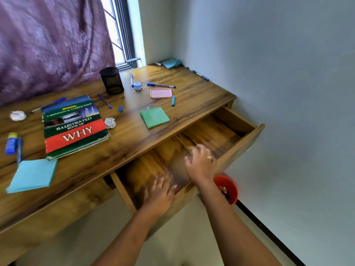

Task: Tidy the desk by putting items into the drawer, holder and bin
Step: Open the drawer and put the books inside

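Note:
The wooden drawer (240,120) stands pulled out under the desk top, its inside bare. My left hand (160,194) and my right hand (200,162) hover over its front part, both blurred, fingers spread and holding nothing. On the desk lie a green-and-red book (75,127), a black mesh holder (112,80), green sticky notes (154,117), blue sticky notes (32,175), a pink case (161,93), two crumpled paper balls (110,122) (17,115) and several blue pens (161,85). A red bin (227,189) sits on the floor below the drawer.
More blue notes (171,62) and a marker (200,75) lie at the far corner by the grey wall. A glue stick (11,143) is at the left edge, a small jar (137,85) near the holder. A purple curtain (51,41) hangs behind the desk.

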A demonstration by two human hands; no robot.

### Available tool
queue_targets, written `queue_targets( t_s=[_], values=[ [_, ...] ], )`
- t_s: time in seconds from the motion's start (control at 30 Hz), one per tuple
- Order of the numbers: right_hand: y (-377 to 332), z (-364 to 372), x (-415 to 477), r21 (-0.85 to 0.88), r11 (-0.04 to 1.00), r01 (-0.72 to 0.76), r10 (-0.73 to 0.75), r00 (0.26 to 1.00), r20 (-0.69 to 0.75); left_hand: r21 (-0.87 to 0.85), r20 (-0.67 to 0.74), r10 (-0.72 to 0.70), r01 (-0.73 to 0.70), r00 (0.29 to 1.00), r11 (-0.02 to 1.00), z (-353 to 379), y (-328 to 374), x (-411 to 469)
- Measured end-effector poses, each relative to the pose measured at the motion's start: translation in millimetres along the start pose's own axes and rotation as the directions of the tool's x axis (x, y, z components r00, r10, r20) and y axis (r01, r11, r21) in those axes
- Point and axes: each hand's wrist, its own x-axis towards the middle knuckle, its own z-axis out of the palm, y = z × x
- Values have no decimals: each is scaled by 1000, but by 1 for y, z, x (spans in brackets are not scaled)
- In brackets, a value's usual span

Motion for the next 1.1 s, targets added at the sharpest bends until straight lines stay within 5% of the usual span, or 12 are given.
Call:
queue_targets(
  t_s=[0.07,0.13,0.3,0.67,1.1],
  values=[
    [-9,15,-24,-153,979,134,-98,969,225,-220,68,-77,90,995,971,4,-3,-13],
    [-13,25,-48,-241,950,200,-122,945,303,-287,108,-53,82,993,955,-1,-3,-25],
    [-7,12,-67,-327,899,291,-147,905,399,-57,-15,51,-51,999,997,-6,13,-61],
    [33,-26,-102,-349,823,449,-208,809,549,181,-85,-55,70,995,981,25,59,-136],
    [65,-68,-136,-266,767,584,-309,700,644,106,-75,-271,277,960,955,56,94,-179]
  ],
)
